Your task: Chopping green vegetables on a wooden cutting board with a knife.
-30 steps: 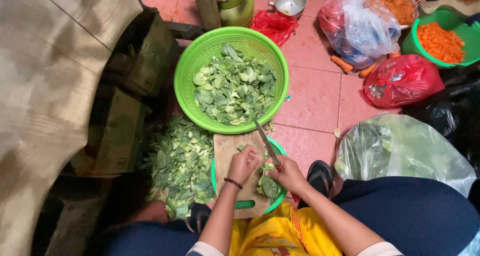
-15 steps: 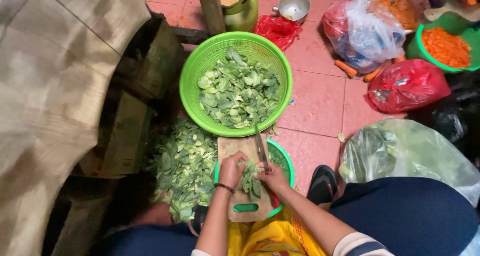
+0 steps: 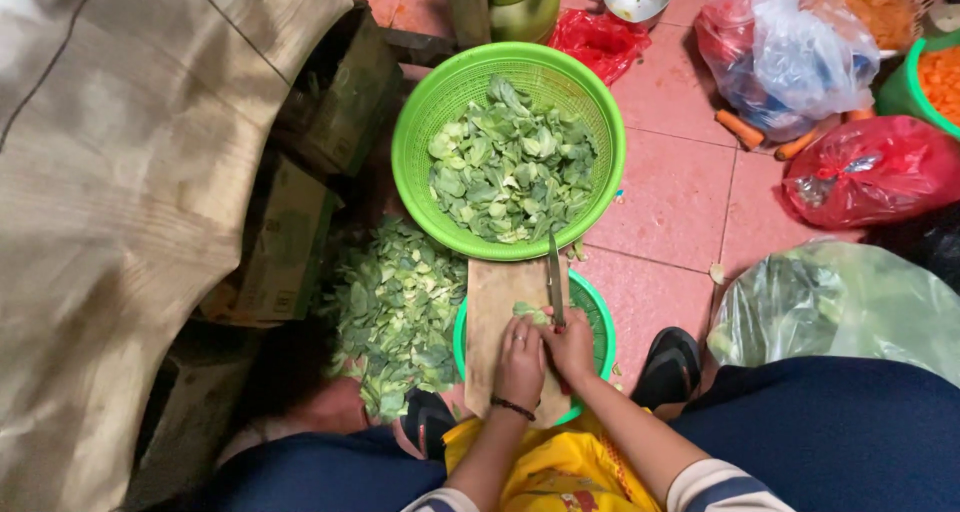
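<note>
A wooden cutting board (image 3: 492, 302) lies across a small green basket (image 3: 592, 312) on the floor. My left hand (image 3: 520, 360) presses down on green leaves (image 3: 530, 314) on the board. My right hand (image 3: 570, 347) grips a knife (image 3: 554, 277), its blade pointing away from me and resting on the leaves. Just beyond the board stands a large green colander (image 3: 420, 122) full of chopped green leaves (image 3: 510, 167). A heap of cut leaves (image 3: 395, 312) lies on the floor left of the board.
Cardboard boxes (image 3: 285, 242) and a brown sack (image 3: 110, 202) stand at the left. Red plastic bags (image 3: 870, 172), a clear bag (image 3: 790, 57), loose carrots (image 3: 740, 129) and a tub of orange pieces (image 3: 935, 77) sit at the right. A clear bag of greens (image 3: 840, 307) lies by my right knee.
Both hands drew closer together on the board. The knife swung from a slant to point straight away from me, over the leaves. The view shifted slightly.
</note>
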